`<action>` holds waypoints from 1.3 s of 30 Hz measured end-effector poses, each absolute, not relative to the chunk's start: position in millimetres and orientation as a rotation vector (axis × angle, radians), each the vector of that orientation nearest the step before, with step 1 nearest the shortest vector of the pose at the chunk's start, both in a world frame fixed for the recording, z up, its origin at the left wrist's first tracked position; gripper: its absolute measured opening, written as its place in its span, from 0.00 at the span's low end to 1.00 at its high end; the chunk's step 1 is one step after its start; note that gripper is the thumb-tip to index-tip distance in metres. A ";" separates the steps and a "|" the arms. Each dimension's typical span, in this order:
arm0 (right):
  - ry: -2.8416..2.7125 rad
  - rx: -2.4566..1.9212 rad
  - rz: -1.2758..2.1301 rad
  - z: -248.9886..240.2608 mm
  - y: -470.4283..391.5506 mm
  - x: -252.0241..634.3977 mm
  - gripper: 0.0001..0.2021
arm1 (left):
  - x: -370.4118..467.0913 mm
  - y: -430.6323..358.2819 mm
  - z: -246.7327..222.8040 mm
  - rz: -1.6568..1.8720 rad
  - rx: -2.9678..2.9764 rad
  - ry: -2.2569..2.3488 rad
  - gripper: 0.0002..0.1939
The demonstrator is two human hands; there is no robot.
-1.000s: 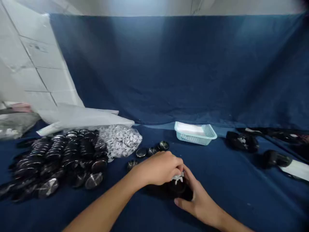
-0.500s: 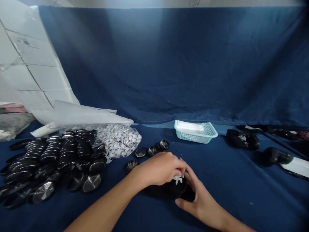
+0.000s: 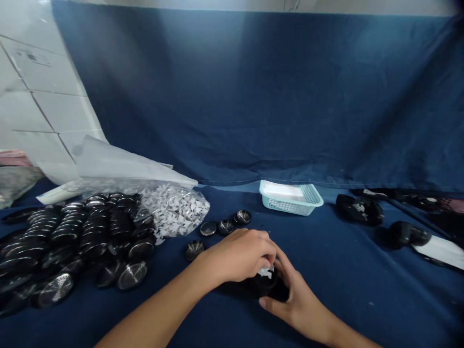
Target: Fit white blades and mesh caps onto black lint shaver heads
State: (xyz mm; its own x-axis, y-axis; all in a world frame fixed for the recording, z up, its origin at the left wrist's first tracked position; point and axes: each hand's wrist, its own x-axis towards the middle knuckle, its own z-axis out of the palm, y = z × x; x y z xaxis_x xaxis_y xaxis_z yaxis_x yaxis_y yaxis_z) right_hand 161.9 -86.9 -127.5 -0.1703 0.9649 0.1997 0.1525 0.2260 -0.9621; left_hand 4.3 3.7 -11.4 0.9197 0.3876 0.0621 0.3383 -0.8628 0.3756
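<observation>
My left hand (image 3: 241,256) has its fingers closed on a small white plastic piece (image 3: 266,271), which sits at the top of a dark object (image 3: 264,285) low in the middle of the view. From the right, my right hand (image 3: 299,299) wraps round the same dark object, thumb in front and fingers behind. Much of that object is hidden by both hands and its dark colour. Just beyond my left hand lie several round black discs with metal faces, one of them a loose disc (image 3: 195,249).
Rows of black discs (image 3: 76,232) fill the left side, beside a clear bag of white pieces (image 3: 179,212). A light blue basket (image 3: 290,205) stands at the back. On the right are a black part (image 3: 358,209) and a black item with a white section (image 3: 440,249).
The whole view has shifted slightly, so the things on the cloth appear a little further left. Both hands keep their hold, and the white piece looks slightly turned.
</observation>
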 end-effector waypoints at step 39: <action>-2.409 -1.107 0.153 -53.9 -84.9 183.3 0.18 | -50.9 -10.5 -68.9 0.400 2.335 0.721 0.41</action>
State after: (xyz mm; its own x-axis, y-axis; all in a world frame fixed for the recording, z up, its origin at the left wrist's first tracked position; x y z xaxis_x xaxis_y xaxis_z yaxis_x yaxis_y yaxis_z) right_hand 183.3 -84.9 -53.9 -0.5569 0.7394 0.3784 0.6858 0.6663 -0.2928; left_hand -50.9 -10.5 -68.9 0.8019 0.5903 0.0927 0.3906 -0.6353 0.6662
